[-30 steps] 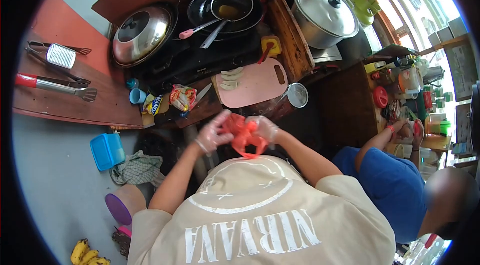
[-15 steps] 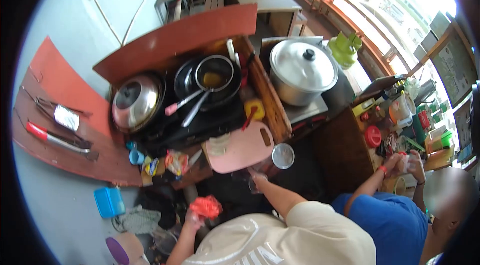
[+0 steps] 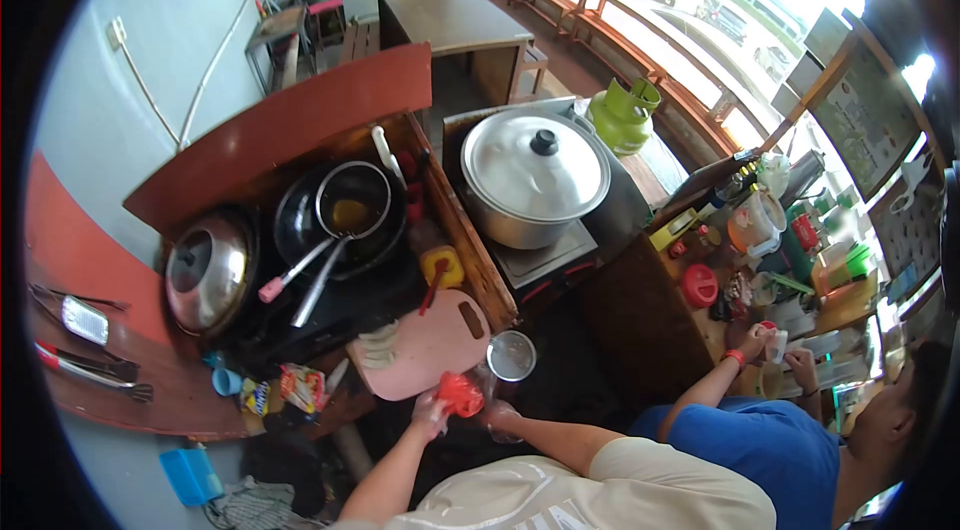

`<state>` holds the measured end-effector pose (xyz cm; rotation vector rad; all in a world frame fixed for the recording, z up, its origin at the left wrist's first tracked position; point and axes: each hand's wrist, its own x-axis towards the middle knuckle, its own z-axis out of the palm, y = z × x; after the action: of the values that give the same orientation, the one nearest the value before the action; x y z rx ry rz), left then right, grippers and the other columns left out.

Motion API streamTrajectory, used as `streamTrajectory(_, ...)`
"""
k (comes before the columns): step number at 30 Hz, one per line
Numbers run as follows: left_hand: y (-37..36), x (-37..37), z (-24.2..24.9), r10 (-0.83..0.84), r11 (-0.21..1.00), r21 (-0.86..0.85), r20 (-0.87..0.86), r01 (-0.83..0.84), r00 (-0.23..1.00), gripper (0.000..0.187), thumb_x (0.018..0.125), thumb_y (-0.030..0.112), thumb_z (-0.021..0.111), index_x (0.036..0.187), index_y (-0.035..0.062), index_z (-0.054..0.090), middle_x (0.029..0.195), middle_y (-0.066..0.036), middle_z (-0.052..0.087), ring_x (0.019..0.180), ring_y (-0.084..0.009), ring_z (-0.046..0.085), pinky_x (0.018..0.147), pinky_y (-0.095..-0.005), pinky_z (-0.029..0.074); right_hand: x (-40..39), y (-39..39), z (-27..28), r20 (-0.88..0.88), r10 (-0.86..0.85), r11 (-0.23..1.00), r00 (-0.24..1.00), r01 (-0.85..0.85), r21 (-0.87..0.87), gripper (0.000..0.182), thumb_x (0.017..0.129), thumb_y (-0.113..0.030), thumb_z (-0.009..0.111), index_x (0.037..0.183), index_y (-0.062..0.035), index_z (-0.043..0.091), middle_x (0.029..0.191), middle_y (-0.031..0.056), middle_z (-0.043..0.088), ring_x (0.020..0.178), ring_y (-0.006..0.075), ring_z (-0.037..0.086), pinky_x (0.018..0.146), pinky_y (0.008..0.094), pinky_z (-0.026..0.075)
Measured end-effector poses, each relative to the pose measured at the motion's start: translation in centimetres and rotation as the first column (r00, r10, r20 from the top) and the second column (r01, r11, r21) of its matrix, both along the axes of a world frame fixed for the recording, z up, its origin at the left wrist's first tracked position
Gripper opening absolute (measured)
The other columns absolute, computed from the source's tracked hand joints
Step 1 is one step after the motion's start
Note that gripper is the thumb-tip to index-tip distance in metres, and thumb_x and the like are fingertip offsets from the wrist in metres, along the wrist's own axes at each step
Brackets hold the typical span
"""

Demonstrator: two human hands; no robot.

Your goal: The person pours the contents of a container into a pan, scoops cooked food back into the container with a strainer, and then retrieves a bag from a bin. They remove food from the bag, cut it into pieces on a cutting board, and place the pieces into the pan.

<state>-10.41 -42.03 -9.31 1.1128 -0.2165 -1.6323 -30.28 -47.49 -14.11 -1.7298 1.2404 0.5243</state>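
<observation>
Workstation viewed from the head camera, in descending order of size. The metal-topped table (image 3: 450, 10) stands beyond the red backboard (image 3: 290, 135), which hides its near legs. A co-worker in blue (image 3: 750, 460) occupies the right, cropped by the lower border. The lidded stockpot (image 3: 535, 170) sits across the wooden partition (image 3: 465, 235) from the black wok (image 3: 390, 240); the wok's interior is partly covered by a round, long-handled utensil (image 3: 353, 202), its exact type uncertain. Left of the wok is a domed lid (image 3: 208, 275).

The pink cutting board (image 3: 430, 355) carries pale pieces (image 3: 378, 345), too small to identify, along its left side. Its lower right corner lies near a round-topped jar (image 3: 511, 356), whose body is largely lost in shadow. Left of the board, the knife (image 3: 338, 374) shows mainly its blade.

The left hand (image 3: 430, 416), in a clear glove, grips a red plastic bag (image 3: 461, 396) just before the board's lower edge. The right hand (image 3: 500, 418) is beside the bag; its fingers are obscured, and whether they are closed or hold anything cannot be told. Dark open room extends rightward from the jar to the wooden cabinet side (image 3: 650, 315).
</observation>
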Motion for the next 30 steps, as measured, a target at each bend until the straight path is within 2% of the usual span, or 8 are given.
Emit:
streamTrajectory(2,-2.2,-2.9,-9.2,-0.224,0.969,-0.018,0.370,0.248,0.901,0.040,0.081,-0.001,0.055,0.120,0.0026,0.060,0.117,-0.013,0.065,0.107,-0.0279,0.064,0.093,-0.0399,0.052,0.3,-0.7,2.0,-0.083,0.034,0.998,0.996,-0.030,0.052,0.040,0.087,-0.041,0.059,0.106,-0.0078,0.071,0.102,0.0178,0.071,0.093,0.0300,0.071,0.081,0.0438,0.056)
streamTrajectory(3,-3.3,-4.1,-3.9,-0.366,0.894,0.154,0.791,0.420,0.491,0.035,0.083,0.008,0.059,0.118,0.0080,0.063,0.112,-0.014,0.067,0.108,-0.0255,0.063,0.094,-0.0402,0.050,-0.4,-0.7,2.5,-0.031,0.045,0.999,0.999,-0.045,-0.002,0.043,0.088,-0.044,0.056,0.108,-0.0084,0.069,0.102,0.0188,0.070,0.091,0.0310,0.070,0.082,0.0439,0.056)
streamTrajectory(7,-5.3,-8.2,-12.6,-0.746,0.334,0.686,0.612,0.646,-0.264,0.052,0.079,0.041,0.066,0.124,0.0161,0.064,0.132,-0.013,0.061,0.123,-0.0256,0.056,0.103,-0.0384,0.044,-2.0,-1.6,2.4,-0.008,0.073,0.996,0.997,-0.073,0.048,0.044,0.092,-0.047,0.056,0.093,-0.0054,0.070,0.087,0.0161,0.070,0.078,0.0295,0.069,0.070,0.0408,0.055)
streamTrajectory(9,-7.5,-6.5,4.2,-0.794,0.375,0.686,0.585,0.624,-0.167,0.066,0.079,0.048,0.063,0.135,0.0126,0.056,0.142,-0.012,0.053,0.133,-0.0261,0.048,0.109,-0.0374,0.038,-1.6,-2.9,9.1,-0.034,-0.341,0.861,0.939,0.326,0.391,0.037,0.090,-0.041,0.066,0.083,-0.0047,0.069,0.079,0.0110,0.068,0.068,0.0207,0.066,0.063,0.0345,0.054)
streamTrajectory(15,-5.4,-7.0,-4.0,-0.734,0.657,0.660,0.671,0.366,0.107,0.061,0.085,0.050,0.054,0.131,0.0107,0.058,0.137,-0.016,0.056,0.126,-0.0299,0.055,0.103,-0.0424,0.046,-1.9,-2.5,6.4,0.033,-0.501,0.732,0.865,0.403,0.549,0.027,0.089,-0.032,0.069,0.083,-0.0061,0.069,0.067,0.0064,0.065,0.060,0.0169,0.062,0.057,0.0332,0.051)
streamTrajectory(21,-5.1,-4.9,7.2,-0.767,0.478,0.731,0.618,0.488,-0.173,0.042,0.083,0.018,0.062,0.124,0.0090,0.061,0.129,-0.019,0.060,0.117,-0.0329,0.059,0.100,-0.0420,0.048,0.3,-3.3,6.5,0.118,-0.264,0.867,0.957,0.181,0.465,0.024,0.092,-0.027,0.063,0.090,-0.0033,0.065,0.074,0.0072,0.065,0.061,0.0170,0.061,0.056,0.0304,0.049)
streamTrajectory(23,-2.1,-3.2,6.8,-0.343,0.843,0.384,0.923,0.377,-0.175,0.042,0.080,0.013,0.060,0.122,0.0119,0.062,0.123,-0.020,0.063,0.110,-0.0343,0.064,0.095,-0.0445,0.051,1.1,-3.0,6.7,0.146,-0.331,0.824,0.932,0.210,0.527,0.026,0.092,-0.029,0.064,0.087,-0.0036,0.064,0.070,0.0061,0.063,0.061,0.0167,0.060,0.056,0.0297,0.049)
streamTrajectory(30,5.9,13.3,6.4,-0.362,0.932,0.312,0.796,-0.183,-0.485,0.037,0.075,0.012,0.063,0.111,0.0021,0.064,0.109,-0.018,0.064,0.103,-0.0360,0.061,0.090,-0.0472,0.050,6.7,-3.6,10.9,0.145,0.142,0.900,0.979,-0.188,0.392,0.039,0.089,-0.040,0.064,0.092,-0.0015,0.070,0.080,0.0110,0.069,0.065,0.0185,0.064,0.062,0.0331,0.052)
